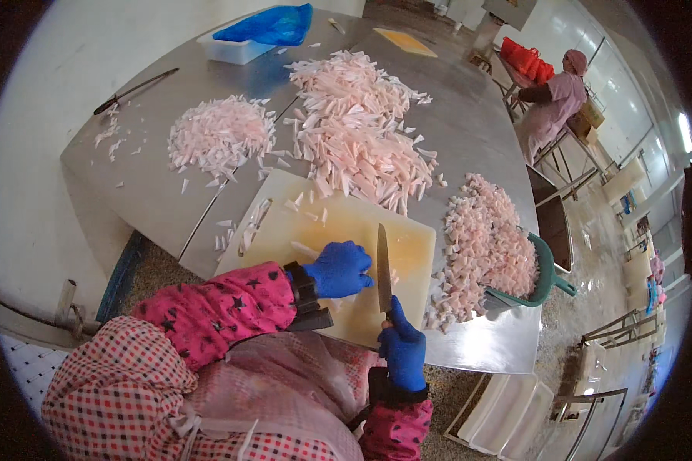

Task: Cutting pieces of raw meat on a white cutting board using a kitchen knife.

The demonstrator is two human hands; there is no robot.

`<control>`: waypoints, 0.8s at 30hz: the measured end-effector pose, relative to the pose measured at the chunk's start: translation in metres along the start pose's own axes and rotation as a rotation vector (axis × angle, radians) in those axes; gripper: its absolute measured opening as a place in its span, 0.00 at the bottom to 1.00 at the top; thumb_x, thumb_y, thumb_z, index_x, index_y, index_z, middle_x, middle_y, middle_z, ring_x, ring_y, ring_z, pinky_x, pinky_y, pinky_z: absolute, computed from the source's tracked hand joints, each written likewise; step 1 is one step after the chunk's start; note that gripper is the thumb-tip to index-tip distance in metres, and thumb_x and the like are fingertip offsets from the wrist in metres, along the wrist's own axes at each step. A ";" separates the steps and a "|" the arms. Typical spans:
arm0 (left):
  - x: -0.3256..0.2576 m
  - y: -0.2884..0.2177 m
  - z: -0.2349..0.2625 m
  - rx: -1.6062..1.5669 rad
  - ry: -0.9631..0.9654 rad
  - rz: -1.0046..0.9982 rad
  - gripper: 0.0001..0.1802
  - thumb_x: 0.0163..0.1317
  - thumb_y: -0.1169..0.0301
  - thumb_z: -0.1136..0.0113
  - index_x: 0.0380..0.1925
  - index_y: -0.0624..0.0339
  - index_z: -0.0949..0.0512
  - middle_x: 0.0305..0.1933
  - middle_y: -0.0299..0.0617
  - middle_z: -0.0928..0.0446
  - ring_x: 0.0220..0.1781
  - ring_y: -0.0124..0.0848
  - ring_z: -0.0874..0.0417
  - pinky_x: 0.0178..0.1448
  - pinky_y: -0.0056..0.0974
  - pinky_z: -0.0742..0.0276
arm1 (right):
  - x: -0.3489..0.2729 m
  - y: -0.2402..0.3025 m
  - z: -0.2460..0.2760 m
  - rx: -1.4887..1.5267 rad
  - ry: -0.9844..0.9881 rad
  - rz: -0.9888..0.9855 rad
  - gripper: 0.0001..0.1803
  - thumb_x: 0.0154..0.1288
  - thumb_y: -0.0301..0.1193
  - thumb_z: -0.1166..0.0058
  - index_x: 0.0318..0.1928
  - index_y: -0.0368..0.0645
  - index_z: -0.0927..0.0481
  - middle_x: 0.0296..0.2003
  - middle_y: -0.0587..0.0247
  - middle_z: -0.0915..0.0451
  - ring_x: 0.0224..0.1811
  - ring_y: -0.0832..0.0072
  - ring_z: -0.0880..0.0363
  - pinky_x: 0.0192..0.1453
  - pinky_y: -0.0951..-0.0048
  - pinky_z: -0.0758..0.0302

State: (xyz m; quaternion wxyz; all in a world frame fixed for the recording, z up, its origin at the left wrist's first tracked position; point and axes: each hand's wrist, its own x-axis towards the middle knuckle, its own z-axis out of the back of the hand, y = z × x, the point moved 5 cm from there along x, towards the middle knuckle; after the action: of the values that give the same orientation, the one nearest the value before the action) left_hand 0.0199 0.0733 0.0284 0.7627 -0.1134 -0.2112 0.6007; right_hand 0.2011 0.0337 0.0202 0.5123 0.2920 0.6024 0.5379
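A pale cutting board (411, 238) lies at the near edge of the steel table. My right hand (404, 349), in a blue glove, grips the handle of a knife (383, 265). Its blade stands over the board, tip pointing away from me. Just left of the blade, my left hand (337, 269), also blue-gloved, rests on the board with fingers curled; what they hold is hidden. A pale strip (305, 250) shows beside that hand. Small cut bits (394, 276) lie right of the blade. Beyond the board is a heap of pale pink strips (365, 138).
A whiter heap (221, 137) sits left. Diced pink pieces (480, 238) spread beside a green scoop-like container (547, 269) at right. Farther off are a dark-handled long tool (138, 90), a white tub (234, 51) with blue plastic (269, 27), and another person (557, 104).
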 end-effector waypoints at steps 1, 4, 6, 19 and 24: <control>0.001 -0.002 -0.004 0.005 0.002 -0.008 0.05 0.43 0.69 0.47 0.21 0.56 0.26 0.29 0.47 0.28 0.32 0.47 0.27 0.32 0.50 0.32 | 0.000 -0.001 0.003 -0.019 -0.004 0.007 0.27 0.56 0.19 0.57 0.58 0.48 0.34 0.22 0.73 0.31 0.16 0.89 0.39 0.20 0.85 0.36; 0.001 -0.007 -0.014 -0.009 -0.022 -0.067 0.07 0.42 0.70 0.47 0.24 0.57 0.25 0.29 0.47 0.28 0.33 0.46 0.27 0.34 0.49 0.31 | 0.002 -0.006 0.014 -0.072 -0.051 0.068 0.27 0.55 0.18 0.57 0.58 0.48 0.33 0.22 0.73 0.30 0.16 0.88 0.38 0.20 0.84 0.36; -0.007 -0.004 -0.013 -0.055 -0.064 -0.134 0.08 0.42 0.71 0.47 0.25 0.57 0.25 0.29 0.46 0.28 0.33 0.46 0.27 0.35 0.48 0.31 | 0.002 -0.002 0.014 -0.141 -0.069 0.101 0.27 0.55 0.17 0.57 0.58 0.48 0.33 0.23 0.73 0.30 0.16 0.88 0.38 0.20 0.84 0.36; -0.014 -0.001 -0.015 -0.084 -0.055 -0.152 0.06 0.37 0.71 0.46 0.20 0.58 0.27 0.25 0.46 0.30 0.32 0.46 0.29 0.35 0.47 0.33 | -0.008 0.024 -0.017 -0.708 0.055 0.424 0.24 0.58 0.27 0.53 0.57 0.48 0.32 0.17 0.55 0.32 0.18 0.69 0.32 0.24 0.70 0.34; -0.015 -0.003 -0.013 -0.098 -0.023 -0.183 0.06 0.36 0.72 0.46 0.19 0.56 0.28 0.25 0.45 0.30 0.33 0.45 0.29 0.36 0.46 0.33 | 0.014 0.011 -0.018 -0.215 0.039 0.135 0.24 0.60 0.22 0.60 0.57 0.50 0.32 0.18 0.69 0.33 0.20 0.85 0.36 0.24 0.81 0.35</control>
State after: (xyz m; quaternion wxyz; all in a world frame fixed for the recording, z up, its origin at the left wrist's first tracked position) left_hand 0.0257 0.0593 0.0156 0.8053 -0.1240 -0.2587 0.5189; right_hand 0.1783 0.0427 0.0248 0.4914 0.2647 0.5301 0.6383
